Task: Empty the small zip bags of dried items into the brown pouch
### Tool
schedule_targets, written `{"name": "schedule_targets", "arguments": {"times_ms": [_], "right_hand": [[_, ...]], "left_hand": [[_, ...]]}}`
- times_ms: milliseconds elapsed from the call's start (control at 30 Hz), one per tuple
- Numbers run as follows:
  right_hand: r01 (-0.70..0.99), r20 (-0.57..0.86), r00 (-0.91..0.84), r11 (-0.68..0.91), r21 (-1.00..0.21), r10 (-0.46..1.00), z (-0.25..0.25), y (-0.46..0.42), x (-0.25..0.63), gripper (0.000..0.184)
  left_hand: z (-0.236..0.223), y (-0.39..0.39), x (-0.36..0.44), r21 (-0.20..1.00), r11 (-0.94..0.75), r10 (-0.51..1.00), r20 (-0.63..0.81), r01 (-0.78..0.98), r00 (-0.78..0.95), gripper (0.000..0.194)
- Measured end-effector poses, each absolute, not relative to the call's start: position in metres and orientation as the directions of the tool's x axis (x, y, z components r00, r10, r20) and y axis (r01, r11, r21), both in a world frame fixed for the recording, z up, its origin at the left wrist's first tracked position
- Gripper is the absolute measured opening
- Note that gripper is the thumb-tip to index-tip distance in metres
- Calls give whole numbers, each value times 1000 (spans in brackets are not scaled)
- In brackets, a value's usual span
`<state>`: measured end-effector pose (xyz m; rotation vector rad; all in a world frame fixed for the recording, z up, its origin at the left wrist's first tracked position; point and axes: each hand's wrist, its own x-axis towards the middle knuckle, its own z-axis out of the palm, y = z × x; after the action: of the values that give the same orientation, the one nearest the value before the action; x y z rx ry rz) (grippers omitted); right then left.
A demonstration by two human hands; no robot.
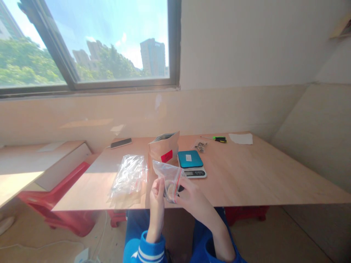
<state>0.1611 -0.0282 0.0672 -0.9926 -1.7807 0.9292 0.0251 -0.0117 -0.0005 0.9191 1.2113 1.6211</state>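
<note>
Near the table's front edge I hold a clear zip bag (166,171) with a red stripe along its opening. My left hand (157,191) is closed, pinching the bag's near left side. My right hand (190,193) is bent round the red-striped edge, its fingertips partly hidden by the plastic. Something round and tan, with dark bits beside it, shows through the bag; its kind is unclear. Just beyond stands an open brown paper pouch (161,148) with a red label. To its right lies a kitchen scale (190,159) with a teal top and a white base.
A pile of clear plastic bags (128,173) lies left of the pouch. Behind it is a phone (120,143). Small metal parts in a bag (201,146), screwdrivers (219,139) and white paper (241,138) lie toward the back right. A red stool (60,199) stands at left.
</note>
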Motion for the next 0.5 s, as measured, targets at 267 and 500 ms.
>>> {"name": "schedule_targets", "arguments": {"times_ms": [267, 500], "right_hand": [[105, 259, -155, 276, -955, 953, 61, -24, 162, 25], [-165, 258, -36, 249, -954, 965, 53, -14, 158, 33]], "left_hand": [[7, -20, 25, 902, -109, 963, -9, -418, -269, 48], [-3, -22, 22, 842, -49, 960, -109, -538, -258, 57]]}}
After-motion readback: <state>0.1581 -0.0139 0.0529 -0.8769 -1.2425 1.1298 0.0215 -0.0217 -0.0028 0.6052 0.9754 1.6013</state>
